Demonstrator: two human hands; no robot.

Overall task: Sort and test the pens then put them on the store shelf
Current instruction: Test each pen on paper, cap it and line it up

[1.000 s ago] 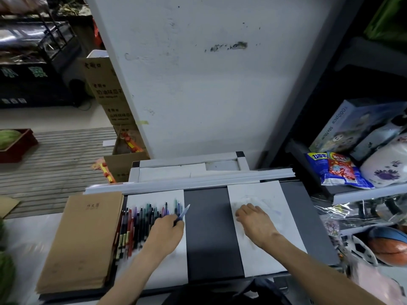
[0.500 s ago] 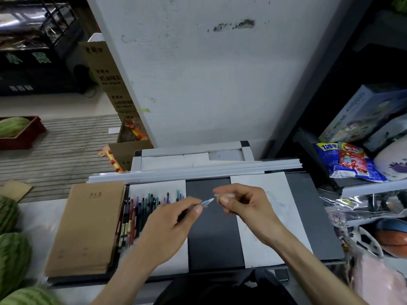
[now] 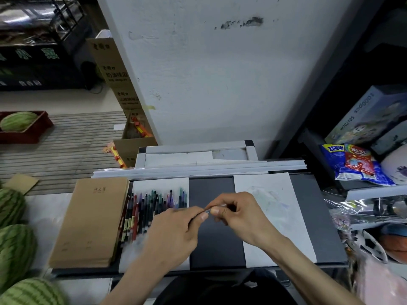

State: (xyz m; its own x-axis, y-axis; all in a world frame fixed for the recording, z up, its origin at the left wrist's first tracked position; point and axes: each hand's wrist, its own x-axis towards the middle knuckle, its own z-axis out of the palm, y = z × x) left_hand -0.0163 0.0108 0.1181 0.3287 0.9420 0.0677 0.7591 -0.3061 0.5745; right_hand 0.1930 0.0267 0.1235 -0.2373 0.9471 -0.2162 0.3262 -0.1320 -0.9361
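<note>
A person's left hand (image 3: 174, 236) and right hand (image 3: 242, 219) each pinched one end of a slim, pale translucent plastic pen (image 3: 217, 206). Its long axis ran left to right between both grips, above the dark grey surface (image 3: 211, 243). The scribbled white test sheet (image 3: 275, 216) lay nearer the right hand, the row of coloured pens (image 3: 152, 208) to the left.

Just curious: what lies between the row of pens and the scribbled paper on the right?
Head view: a dark strip of desktop; above it the left hand and right hand pinch one pen.
</note>
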